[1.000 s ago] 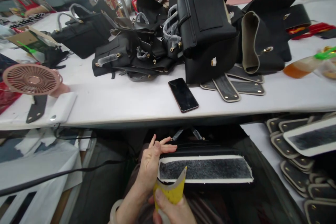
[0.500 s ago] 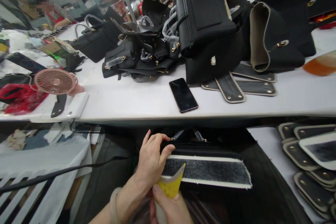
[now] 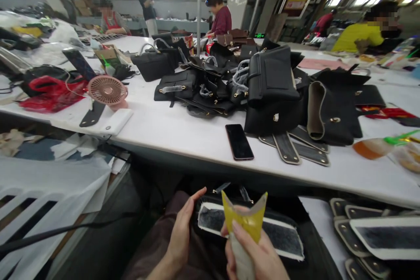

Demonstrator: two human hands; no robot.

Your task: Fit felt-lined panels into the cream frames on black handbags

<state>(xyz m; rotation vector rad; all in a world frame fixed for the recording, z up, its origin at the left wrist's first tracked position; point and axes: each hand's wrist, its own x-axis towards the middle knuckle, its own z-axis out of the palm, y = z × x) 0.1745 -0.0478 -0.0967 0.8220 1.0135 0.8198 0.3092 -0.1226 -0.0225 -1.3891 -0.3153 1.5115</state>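
Right-hand grip is clenched around a yellow tool over a black bag; left-hand grip is loose, straight-fingered, at the bag's left end

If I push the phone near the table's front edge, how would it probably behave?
The phone would probably slide rather than roll or tip, because it lies flat on the table. It is likely stiff, judging by its straight edges. Its smooth face may be slippery.

Tool — yellow; fan — pink
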